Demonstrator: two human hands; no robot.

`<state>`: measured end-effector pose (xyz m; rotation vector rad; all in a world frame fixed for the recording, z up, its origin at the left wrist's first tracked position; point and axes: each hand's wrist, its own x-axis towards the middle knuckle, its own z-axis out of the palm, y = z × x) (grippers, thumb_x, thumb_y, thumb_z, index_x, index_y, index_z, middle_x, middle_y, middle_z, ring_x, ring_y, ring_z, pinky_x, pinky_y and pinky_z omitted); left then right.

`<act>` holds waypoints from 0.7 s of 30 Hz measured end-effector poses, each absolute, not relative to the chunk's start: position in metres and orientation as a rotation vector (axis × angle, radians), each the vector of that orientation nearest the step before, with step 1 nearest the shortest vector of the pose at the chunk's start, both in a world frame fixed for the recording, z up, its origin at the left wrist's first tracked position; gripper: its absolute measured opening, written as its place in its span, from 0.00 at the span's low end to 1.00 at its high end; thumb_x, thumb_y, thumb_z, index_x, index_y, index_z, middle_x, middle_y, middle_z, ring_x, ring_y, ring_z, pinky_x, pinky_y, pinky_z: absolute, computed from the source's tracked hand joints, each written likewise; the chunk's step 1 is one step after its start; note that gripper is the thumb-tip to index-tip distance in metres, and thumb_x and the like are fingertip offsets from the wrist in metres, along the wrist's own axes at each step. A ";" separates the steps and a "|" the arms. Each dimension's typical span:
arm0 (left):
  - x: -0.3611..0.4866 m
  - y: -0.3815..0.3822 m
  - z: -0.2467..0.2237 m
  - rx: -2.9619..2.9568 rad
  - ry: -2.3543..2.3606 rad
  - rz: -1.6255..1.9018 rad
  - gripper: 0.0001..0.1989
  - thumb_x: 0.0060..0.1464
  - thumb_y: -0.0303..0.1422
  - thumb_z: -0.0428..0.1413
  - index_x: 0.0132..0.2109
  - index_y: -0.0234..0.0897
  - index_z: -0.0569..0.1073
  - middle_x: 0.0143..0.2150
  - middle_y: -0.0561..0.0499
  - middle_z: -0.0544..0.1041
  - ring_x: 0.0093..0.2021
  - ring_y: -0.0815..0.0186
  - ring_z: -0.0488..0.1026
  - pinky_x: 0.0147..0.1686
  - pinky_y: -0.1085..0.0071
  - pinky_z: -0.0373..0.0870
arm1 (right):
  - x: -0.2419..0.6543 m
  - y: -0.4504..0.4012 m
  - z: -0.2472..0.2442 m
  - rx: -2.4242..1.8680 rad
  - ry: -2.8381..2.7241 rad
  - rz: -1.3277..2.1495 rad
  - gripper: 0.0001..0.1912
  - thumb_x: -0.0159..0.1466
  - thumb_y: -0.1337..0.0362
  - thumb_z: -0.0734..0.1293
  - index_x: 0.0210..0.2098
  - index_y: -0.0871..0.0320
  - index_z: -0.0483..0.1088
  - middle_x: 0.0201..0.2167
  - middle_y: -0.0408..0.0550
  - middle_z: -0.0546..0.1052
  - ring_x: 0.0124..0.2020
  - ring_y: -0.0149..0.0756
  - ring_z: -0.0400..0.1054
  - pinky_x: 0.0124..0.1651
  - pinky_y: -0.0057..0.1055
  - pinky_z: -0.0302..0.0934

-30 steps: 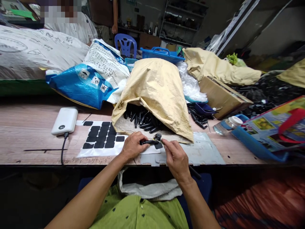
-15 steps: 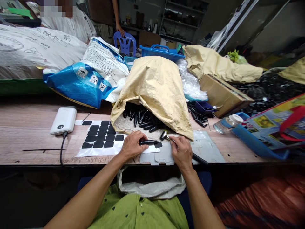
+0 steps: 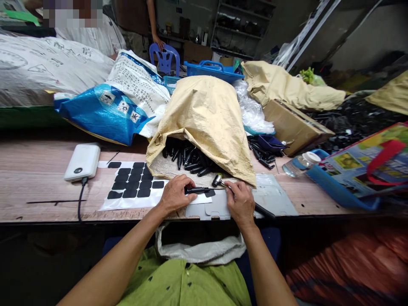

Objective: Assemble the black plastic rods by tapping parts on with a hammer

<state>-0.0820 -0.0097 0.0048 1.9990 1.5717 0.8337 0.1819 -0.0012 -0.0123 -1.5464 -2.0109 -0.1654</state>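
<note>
Holding a slim black piece [image 3: 198,190] in your left hand [image 3: 175,193] and a small hammer [image 3: 217,180] in your right hand [image 3: 241,203].
Your left fingers are closed around the piece's left end, its tip pointing right over the grey sheet [image 3: 274,197]; your right fingers are clamped on the hammer, its head just beside that tip. Beyond your hands, the yellow sack [image 3: 207,104] opens toward you with more black pieces [image 3: 194,163] inside, and the white sheet [image 3: 106,205] bears black patches [image 3: 129,185].
</note>
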 end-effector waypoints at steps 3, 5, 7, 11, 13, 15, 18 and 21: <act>-0.082 -0.009 0.003 1.988 1.564 0.848 0.09 0.46 0.32 0.65 0.38 0.41 0.77 0.36 0.53 0.75 0.41 0.61 0.70 0.42 0.65 0.65 | 0.182 -0.001 -0.012 -1.546 -2.010 -0.173 0.13 0.69 0.65 0.65 0.50 0.51 0.78 0.37 0.47 0.73 0.40 0.39 0.62 0.46 0.34 0.56; -0.083 -0.009 0.002 1.988 1.559 0.857 0.09 0.46 0.32 0.65 0.37 0.41 0.77 0.35 0.53 0.74 0.41 0.61 0.70 0.41 0.65 0.65 | 0.182 -0.001 -0.012 -1.547 -2.009 -0.173 0.13 0.69 0.65 0.65 0.50 0.51 0.78 0.37 0.47 0.73 0.40 0.39 0.62 0.45 0.34 0.57; -0.083 -0.009 0.002 1.986 1.548 0.865 0.08 0.47 0.31 0.65 0.37 0.41 0.77 0.35 0.54 0.75 0.41 0.61 0.70 0.41 0.66 0.64 | 0.182 -0.001 -0.012 -1.547 -2.010 -0.172 0.13 0.69 0.65 0.65 0.50 0.51 0.78 0.37 0.47 0.72 0.40 0.39 0.62 0.45 0.34 0.57; -0.083 -0.009 0.002 1.975 1.536 0.881 0.08 0.47 0.30 0.63 0.38 0.41 0.76 0.35 0.54 0.75 0.40 0.62 0.70 0.40 0.66 0.64 | 0.182 -0.001 -0.013 -1.542 -2.012 -0.176 0.13 0.68 0.65 0.65 0.50 0.52 0.78 0.38 0.47 0.72 0.40 0.39 0.62 0.46 0.34 0.57; -0.083 -0.009 0.002 1.973 1.534 0.884 0.08 0.47 0.29 0.63 0.37 0.41 0.75 0.36 0.54 0.76 0.40 0.62 0.70 0.40 0.66 0.64 | 0.183 -0.001 -0.014 -1.540 -2.012 -0.176 0.13 0.69 0.65 0.65 0.50 0.52 0.77 0.38 0.47 0.72 0.40 0.39 0.62 0.46 0.34 0.56; -0.083 -0.009 0.003 1.972 1.531 0.883 0.08 0.48 0.29 0.63 0.37 0.41 0.75 0.36 0.54 0.76 0.40 0.61 0.70 0.40 0.66 0.64 | 0.183 -0.001 -0.014 -1.540 -2.009 -0.173 0.13 0.69 0.65 0.65 0.50 0.52 0.77 0.38 0.47 0.72 0.40 0.39 0.62 0.46 0.34 0.56; -0.083 -0.010 0.004 1.968 1.531 0.877 0.08 0.48 0.29 0.63 0.38 0.41 0.75 0.37 0.54 0.77 0.41 0.61 0.70 0.41 0.66 0.64 | 0.183 -0.001 -0.014 -1.536 -2.005 -0.165 0.13 0.69 0.64 0.64 0.50 0.52 0.77 0.38 0.47 0.72 0.40 0.39 0.62 0.46 0.34 0.56; -0.083 -0.011 0.005 1.966 1.534 0.872 0.08 0.48 0.29 0.63 0.37 0.40 0.75 0.36 0.54 0.76 0.40 0.62 0.70 0.41 0.66 0.64 | 0.182 -0.001 -0.014 -1.533 -2.002 -0.161 0.13 0.69 0.64 0.64 0.50 0.52 0.77 0.37 0.47 0.72 0.40 0.39 0.62 0.45 0.34 0.56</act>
